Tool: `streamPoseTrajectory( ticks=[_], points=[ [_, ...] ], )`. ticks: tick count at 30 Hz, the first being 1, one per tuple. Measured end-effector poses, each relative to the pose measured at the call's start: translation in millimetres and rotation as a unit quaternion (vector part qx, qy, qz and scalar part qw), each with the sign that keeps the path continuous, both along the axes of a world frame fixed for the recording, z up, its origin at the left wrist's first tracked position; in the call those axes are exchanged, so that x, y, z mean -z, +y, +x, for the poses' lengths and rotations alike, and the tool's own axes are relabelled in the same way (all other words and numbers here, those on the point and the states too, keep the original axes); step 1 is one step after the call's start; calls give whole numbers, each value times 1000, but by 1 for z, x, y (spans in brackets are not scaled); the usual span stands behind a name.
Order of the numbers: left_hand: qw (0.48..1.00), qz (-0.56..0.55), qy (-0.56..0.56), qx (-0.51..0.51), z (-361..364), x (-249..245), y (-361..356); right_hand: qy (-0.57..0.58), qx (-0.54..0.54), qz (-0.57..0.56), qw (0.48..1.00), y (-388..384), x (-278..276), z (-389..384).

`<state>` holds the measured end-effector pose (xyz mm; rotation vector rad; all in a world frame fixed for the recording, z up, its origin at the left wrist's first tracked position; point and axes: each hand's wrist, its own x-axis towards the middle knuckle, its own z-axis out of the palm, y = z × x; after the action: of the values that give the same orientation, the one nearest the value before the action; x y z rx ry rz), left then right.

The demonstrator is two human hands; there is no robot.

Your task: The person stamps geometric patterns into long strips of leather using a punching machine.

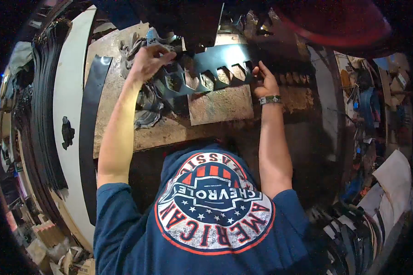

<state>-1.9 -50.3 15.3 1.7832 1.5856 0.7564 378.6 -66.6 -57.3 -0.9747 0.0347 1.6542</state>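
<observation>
A dark, flexible-looking sheet strip (pixel 213 57) with a row of pointed cut-outs lies across the far part of the workbench, and light glares off its right half. My left hand (pixel 150 62) is at the strip's left end, thumb and fingers bent together over it; the exact grip is partly hidden. At the opposite end my right hand (pixel 267 83) pinches the strip's edge, its fingers partly turned away. Beneath and in front of the strip is a worn tan board (pixel 220 106), seen in part through the cut-outs.
Crumpled grey rags (pixel 147 110) lie on the workbench (pixel 117 121) beside my left forearm. A long black strip (pixel 91 96) runs down its left side, near a pale upright panel (pixel 76 55). Dark machinery overhangs the back. Many hanging black strips (pixel 46 105) stand further left.
</observation>
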Motion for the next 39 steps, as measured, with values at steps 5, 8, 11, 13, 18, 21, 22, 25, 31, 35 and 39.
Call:
streamPoseTrajectory(
  ticks=[5, 8, 11, 13, 18, 21, 22, 25, 31, 35, 39],
  points=[
    [999, 24, -21, 19, -26, 33, 48, -172, -9, 73, 982, 13, -19, -6],
    [997, -52, -44, 39, -24, 4, 48, -194, 3, 78, 978, 39, -21, -2],
    [993, -64, -94, 30, -11, -6, 40, -200, -27, 83, 976, 50, -22, -3],
    [996, -73, -55, 9, -13, -3, 45, -223, -38, 65, 972, 54, -26, -4],
    [994, -93, -56, 2, -4, -10, 38, -261, -27, 52, 964, 57, -24, -11],
    [996, -84, 13, 6, -12, 1, 50, -264, -17, 67, 962, 61, -22, -12],
    [996, -92, -8, 1, -11, 0, 49, -268, -17, 68, 961, 64, -22, -11],
    [993, -108, -41, 3, -10, -2, 48, -273, -14, 62, 960, 67, -25, -12],
    [990, -135, -48, -19, -8, 4, 47, -311, 4, 44, 949, 63, -25, -12],
    [996, -85, 3, 7, -12, 13, 49, -311, 29, 84, 946, 58, -13, -11],
    [999, -17, -16, 26, -12, 21, 45, -318, 51, 69, 944, 57, -10, -10]
  ],
)
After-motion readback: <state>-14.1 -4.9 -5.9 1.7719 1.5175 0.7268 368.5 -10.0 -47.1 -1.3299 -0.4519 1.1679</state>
